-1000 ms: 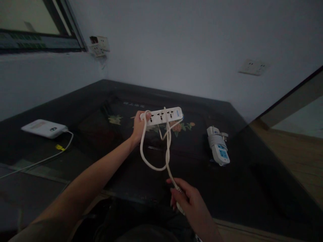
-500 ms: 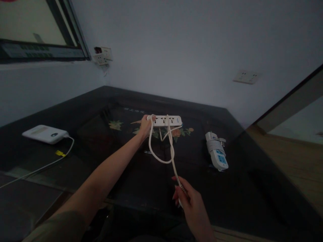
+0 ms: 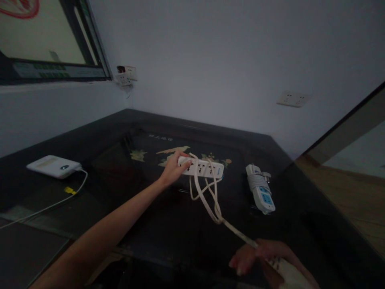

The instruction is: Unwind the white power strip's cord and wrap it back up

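My left hand is closed around the left end of a white power strip, thumb on top, just above the dark table. The strip's white cord loops over and under it, crosses itself in a loose tangle, then runs toward me to the lower right. There my right hand, blurred by motion, grips the cord near its ribbed end. A pale shape beside that palm looks like the plug, but it is smeared. To the right lies a second power strip with blue sockets, its grey cord wrapped round it.
On the left of the black table rests a white flat device with a thin cable and a yellow tag. Wall sockets are at the right, more sockets by the window corner.
My right hand has moved right and toward me, drawing the cord out straighter. The power strip in my left hand has shifted closer and tilted slightly; its cord loops have narrowed.
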### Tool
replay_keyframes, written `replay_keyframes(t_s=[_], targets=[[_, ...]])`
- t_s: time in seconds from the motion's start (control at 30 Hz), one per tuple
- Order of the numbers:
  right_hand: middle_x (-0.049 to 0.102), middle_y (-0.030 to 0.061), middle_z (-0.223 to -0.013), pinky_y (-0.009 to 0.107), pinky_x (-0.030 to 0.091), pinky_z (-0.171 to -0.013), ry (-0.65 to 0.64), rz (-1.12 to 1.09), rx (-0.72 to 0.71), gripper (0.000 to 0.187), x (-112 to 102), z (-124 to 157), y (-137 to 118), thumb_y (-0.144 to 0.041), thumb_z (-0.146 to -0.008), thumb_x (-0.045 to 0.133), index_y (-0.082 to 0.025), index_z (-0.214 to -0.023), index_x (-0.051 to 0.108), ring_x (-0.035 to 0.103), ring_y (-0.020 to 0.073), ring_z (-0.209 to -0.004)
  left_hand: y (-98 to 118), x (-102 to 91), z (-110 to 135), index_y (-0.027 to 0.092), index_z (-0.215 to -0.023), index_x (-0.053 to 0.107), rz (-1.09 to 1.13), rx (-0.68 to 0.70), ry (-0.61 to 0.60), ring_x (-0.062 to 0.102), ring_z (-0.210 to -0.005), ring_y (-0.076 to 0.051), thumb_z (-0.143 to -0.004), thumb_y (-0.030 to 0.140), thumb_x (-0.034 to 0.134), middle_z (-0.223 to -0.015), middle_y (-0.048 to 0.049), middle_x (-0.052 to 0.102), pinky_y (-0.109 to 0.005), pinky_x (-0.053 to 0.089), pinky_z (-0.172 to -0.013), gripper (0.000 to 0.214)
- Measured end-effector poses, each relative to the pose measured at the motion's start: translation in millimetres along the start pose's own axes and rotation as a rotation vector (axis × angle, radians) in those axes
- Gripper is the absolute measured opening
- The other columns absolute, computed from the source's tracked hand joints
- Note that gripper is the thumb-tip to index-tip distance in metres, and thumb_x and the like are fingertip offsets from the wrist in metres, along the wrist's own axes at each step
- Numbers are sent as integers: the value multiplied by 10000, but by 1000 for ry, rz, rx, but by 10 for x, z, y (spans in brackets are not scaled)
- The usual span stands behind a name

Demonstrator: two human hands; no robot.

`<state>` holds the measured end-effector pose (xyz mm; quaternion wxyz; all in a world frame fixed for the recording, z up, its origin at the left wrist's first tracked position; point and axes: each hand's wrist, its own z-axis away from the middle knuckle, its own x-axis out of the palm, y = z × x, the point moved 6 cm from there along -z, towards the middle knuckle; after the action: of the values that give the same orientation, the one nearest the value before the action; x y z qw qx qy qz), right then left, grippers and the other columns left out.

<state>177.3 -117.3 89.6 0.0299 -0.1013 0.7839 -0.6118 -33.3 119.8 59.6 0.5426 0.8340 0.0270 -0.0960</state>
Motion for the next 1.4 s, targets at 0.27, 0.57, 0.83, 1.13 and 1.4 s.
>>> replay_keyframes(t_s=[0.27,0.57,0.83,1.13,1.4], targets=[[626,49,-860,396,513,-769,304,40,-156,341,-105,-429,-157,-538,-798,608,-227,-659,599,625,230,-874,65,-9,162,205,-983,611,254,-153,36,524,-637,-142,-692,310,716,-753,-1,598,-235,399,-582,327],[653,22,-809,275,465,-633,200,25,197,345,397,-462,417,-552,-873,490,-213,-895,550,581,134,-639,-112,5,238,188,-985,629,515,-382,143,576,-661,-147,-674,333,718,-827,-35,652,-231,422,-564,354],[569,-12,-678,253,429,-621,205,385,358,320,514,-417,612,-492,-830,570,-233,-974,691,531,143,-648,-198,66,248,189,-993,652,614,-425,113,604,-721,-155,-647,303,733,-920,-54,679,-239,449,-607,374],[436,-28,-539,238,328,-526,400,-183,355,448,551,-253,905,-571,-779,606,-192,-555,526,372,104,-539,-283,127,315,188,-990,648,613,-446,100,608,-718,-149,-643,324,748,-849,-31,667,-232,462,-615,385],[163,-107,-469,235,342,-531,659,-829,271,295,502,-258,1164,-441,-798,643,-226,-669,486,128,100,-467,-416,242,435,182,-884,604,853,-545,166,612,-767,-144,-677,273,748,-859,-25,646,-249,510,-665,268]])
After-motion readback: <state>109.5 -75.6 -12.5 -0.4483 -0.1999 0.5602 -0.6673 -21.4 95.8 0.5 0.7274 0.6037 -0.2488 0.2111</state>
